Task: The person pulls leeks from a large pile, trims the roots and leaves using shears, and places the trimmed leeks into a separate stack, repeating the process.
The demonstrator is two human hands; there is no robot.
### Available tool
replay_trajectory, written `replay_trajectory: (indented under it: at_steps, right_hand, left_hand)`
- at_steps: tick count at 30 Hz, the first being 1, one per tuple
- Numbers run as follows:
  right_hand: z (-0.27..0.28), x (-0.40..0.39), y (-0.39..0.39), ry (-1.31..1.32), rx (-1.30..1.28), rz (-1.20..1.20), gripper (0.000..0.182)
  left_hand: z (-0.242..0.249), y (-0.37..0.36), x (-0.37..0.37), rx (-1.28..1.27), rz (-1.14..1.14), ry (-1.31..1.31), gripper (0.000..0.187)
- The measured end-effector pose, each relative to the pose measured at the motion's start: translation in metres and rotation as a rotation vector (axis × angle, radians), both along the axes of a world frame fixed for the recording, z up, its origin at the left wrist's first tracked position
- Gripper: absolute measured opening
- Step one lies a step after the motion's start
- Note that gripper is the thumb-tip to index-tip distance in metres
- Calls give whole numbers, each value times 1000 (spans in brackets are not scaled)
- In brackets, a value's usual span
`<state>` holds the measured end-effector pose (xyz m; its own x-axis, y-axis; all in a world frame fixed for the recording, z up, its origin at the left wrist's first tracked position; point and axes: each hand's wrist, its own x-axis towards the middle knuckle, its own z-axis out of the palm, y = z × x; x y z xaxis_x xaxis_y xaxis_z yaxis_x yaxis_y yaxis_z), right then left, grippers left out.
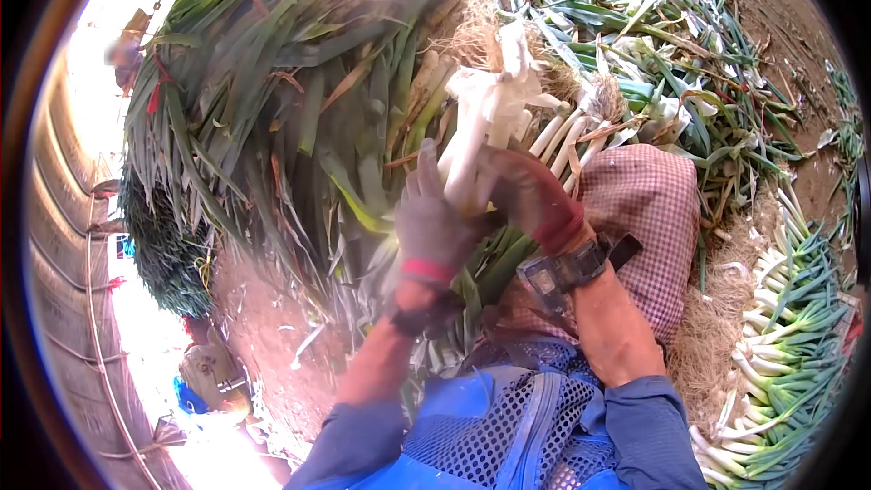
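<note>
Pale leek stalks (470, 141) stand upright in front of me, with loose whitish skin and a tuft of roots (481, 32) at the top. My right hand (537, 198), in a dark glove with a red cuff, curls around the stalks from the right, slightly blurred. On their left side is my left hand (440, 227), also gloved, its fingers stretched upward along the stalks. Green leaves (499, 263) show below the hands. More leeks (564, 138) lie just behind my right hand, next to my checked-cloth knee (640, 227).
A large heap of leeks (272, 100) fills the left. Stripped leaves (671, 63) litter the ground at the upper right. Cleaned leeks (780, 354) lie in a row at the right, beside a mat of cut roots (712, 327). Another person (127, 54) is at the far left.
</note>
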<state>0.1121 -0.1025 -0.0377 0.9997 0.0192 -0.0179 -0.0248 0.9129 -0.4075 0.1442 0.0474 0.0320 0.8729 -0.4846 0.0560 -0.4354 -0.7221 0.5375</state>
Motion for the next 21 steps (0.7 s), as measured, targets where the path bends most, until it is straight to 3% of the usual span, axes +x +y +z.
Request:
replay_trajectory:
  at_steps: [2,3,5,6,8,12,14,16,20,21]
  right_hand:
    - [17,-1,7,19,54,-17,51]
    - [16,-1,9,17,53,-17,51]
    - [20,0,13,-22,-32,-22,54]
    - [22,-1,15,-24,-31,-23,54]
    - [52,-1,16,24,-303,-64,55]
    - [69,2,28,9,-286,-160,57]
    - [74,1,26,37,-307,-107,59]
    - [73,2,26,73,-330,-52,61]
    - [69,10,43,-28,-551,-145,66]
    - [69,10,48,-41,-670,-222,66]
  left_hand:
    - [-13,-2,-3,63,26,-308,102]
    - [-17,0,-2,62,26,-310,102]
    - [-17,4,1,-124,129,-53,83]
    - [-16,9,4,-123,128,-55,83]
    - [-10,19,15,-162,150,133,71]
    - [19,21,17,-180,160,204,81]
    - [12,17,7,-163,177,103,90]
    - [5,12,-5,-33,251,-222,101]
    - [-16,24,8,57,191,-467,85]
    - [-15,32,14,-52,221,-281,69]
